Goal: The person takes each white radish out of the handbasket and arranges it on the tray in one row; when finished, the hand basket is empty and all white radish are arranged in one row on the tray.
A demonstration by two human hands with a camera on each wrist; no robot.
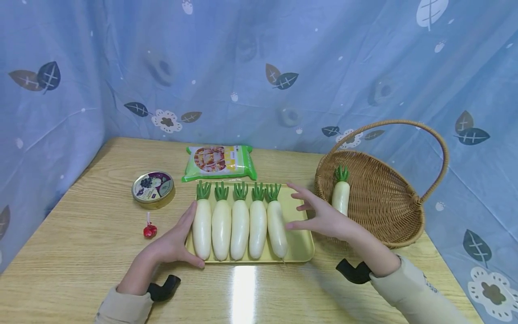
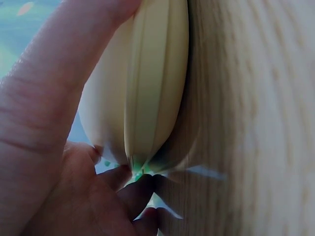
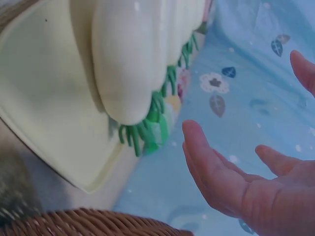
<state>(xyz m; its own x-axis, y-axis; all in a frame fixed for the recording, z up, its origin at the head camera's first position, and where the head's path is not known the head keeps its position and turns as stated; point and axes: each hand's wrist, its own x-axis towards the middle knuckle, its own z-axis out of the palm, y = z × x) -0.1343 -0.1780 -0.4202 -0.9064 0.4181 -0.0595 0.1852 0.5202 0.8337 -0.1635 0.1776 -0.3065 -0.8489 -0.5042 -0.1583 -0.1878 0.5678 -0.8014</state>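
Observation:
Several white radishes with green tops lie side by side on a yellow tray. My left hand spans the tray's front left corner, its fingers along the left side and its thumb at the front edge. In the left wrist view, the thumb and fingers spread around the tray's pale edge. With fingers apart and nothing between them, my right hand hovers over the tray's right side, close to the rightmost radish. Another radish rests in a wicker basket.
The basket's tall handle arches up at the right. Behind the tray lies a green and white food packet. A round tin and a small red item are on the wooden table at left. A blue patterned curtain hangs behind.

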